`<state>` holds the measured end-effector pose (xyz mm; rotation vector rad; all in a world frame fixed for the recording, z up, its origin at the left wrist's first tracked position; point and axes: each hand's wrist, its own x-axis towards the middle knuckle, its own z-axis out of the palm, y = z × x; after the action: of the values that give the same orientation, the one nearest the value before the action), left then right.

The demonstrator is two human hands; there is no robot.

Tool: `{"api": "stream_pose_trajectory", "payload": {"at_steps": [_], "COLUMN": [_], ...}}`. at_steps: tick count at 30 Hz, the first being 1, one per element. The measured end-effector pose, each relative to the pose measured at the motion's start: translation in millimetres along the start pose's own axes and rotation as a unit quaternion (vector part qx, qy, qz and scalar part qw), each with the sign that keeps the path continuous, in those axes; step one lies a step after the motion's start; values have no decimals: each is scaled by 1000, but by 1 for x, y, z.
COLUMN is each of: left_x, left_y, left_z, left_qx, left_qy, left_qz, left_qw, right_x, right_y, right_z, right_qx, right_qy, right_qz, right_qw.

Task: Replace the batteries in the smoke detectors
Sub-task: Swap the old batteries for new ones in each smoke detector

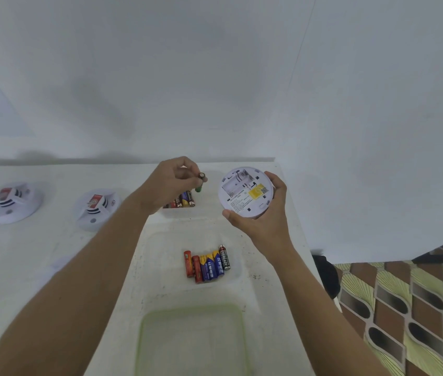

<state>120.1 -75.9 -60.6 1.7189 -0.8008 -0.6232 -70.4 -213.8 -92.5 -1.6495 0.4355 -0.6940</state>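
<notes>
Left hand (pixel 171 183) pinches a green battery (pixel 200 182) above the far tray (pixel 206 210) of batteries. Right hand (pixel 258 213) grips a round detector (pixel 244 192), back side up, compartment open. Six batteries (pixel 207 264) lie in the near tray (pixel 160 267). Two more detectors (pixel 14 202) (pixel 96 208) sit left on the bench (pixel 38 253).

Smoke detector (pixel 246 196) you hold: smooth matt white plastic, yellow paper label. Your green battery (pixel 200 183): glossy wrap, metal end cap. Tabletop (pixel 52 253): matt white, faintly smudged.
</notes>
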Motion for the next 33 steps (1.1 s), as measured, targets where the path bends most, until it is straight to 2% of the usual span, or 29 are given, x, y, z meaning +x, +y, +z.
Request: {"api": "stream_pose_trajectory", "payload": {"at_steps": [5, 12, 19, 22, 27, 33], "left_x": [-8, -19, -24, -24, -28, -35], "left_y": [13, 42, 46, 42, 35, 24], "left_z": [4, 18, 32, 29, 33, 44], "left_qx": [-64, -88, 114, 148, 86, 52], "left_qy": [43, 21, 26, 47, -20, -23], "left_qz": [48, 115, 138, 165, 132, 143], "left_qw": [996, 989, 984, 974, 987, 988], "right_x": [-2, -3, -6, -8, -7, -2], "right_y": [-1, -4, -7, -11, -14, -15], "right_z": [0, 3, 2, 0, -7, -10], "right_qx": [-3, 3, 12, 18, 20, 6], "right_qy": [-7, -47, -107, -111, -127, -129], "right_qz": [3, -5, -2, 1, -13, -5], "right_qw": [1000, 999, 994, 994, 992, 992]}}
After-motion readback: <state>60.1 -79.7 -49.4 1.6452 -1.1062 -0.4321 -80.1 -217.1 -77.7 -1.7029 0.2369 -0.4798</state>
